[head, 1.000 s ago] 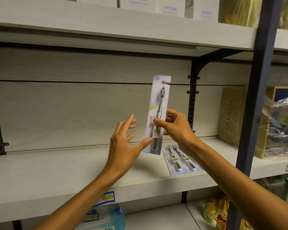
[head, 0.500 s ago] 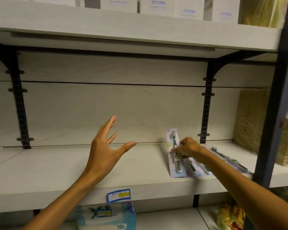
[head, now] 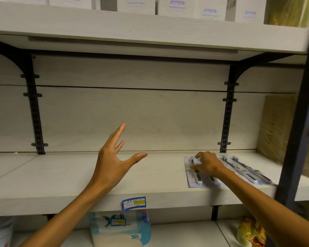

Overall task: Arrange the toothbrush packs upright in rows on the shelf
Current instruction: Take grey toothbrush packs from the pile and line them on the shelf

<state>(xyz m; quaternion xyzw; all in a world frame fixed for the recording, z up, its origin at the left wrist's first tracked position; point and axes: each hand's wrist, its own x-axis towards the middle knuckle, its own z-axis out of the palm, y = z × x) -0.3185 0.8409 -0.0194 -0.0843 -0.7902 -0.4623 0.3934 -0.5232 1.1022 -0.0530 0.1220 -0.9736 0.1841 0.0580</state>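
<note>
head view, the only one on offer: the left hand (head: pixel 114 163) hangs in the air above the middle of the shelf (head: pixel 61 175), fingers straight and fanned apart, thumb stuck out to the right, holding nothing and touching nothing. over on the right, the right hand (head: pixel 208 164) is palm down on the toothbrush packs (head: pixel 194 177), which lie flat on the shelf board near the right bracket (head: pixel 227 113), none of them upright. its fingers are bent over the near-left pack, tips down on the card; whether they pinch it or merely press on it, cannot tell, there's blur here. more packs (head: pixel 246 168) fan out just beside the wrist toward the dark upright post (head: pixel 300 122), their brushes pointing at the back wall. a blue and yellow price tag (head: pixel 134 203) sits on the shelf's front edge, between the two forearms. up top, a row of white boxes (head: pixel 177 8) on the shelf above. down below, a pale blue wrapped bundle (head: pixel 120 229) marked 52, and something in bright orange-yellow wrapping (head: pixel 251 232) at lower right
</note>
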